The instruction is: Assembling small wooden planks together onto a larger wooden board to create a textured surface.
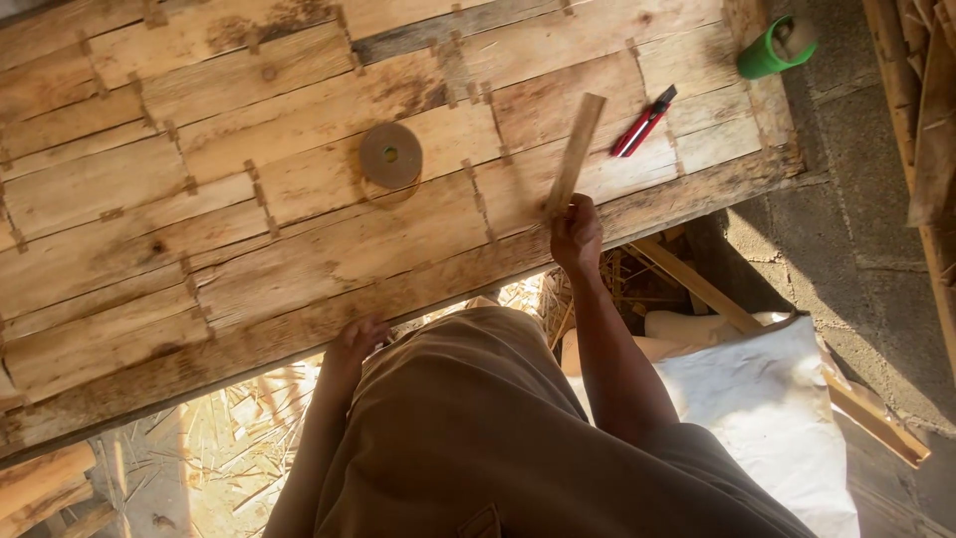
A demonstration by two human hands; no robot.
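Both hands are working at the near edge of a rough plank table (249,229), well apart from each other. The person's right hand (576,234) is closing its fingers around the lower end of a thin wooden strip (575,152), pinching it just above the table edge. That strip is lying with its long axis running away from the person, slanting slightly rightward, its free end pointing toward the far side of the boards. The left hand (354,341) is resting at the table's front edge, fingers curled loosely, holding nothing that can be seen. A brown tape roll (390,155) is lying flat on the planks between the two hands, farther in. A red utility knife (643,122) is lying just right of the strip, and a green cylinder (775,48) is sitting near the far right corner.
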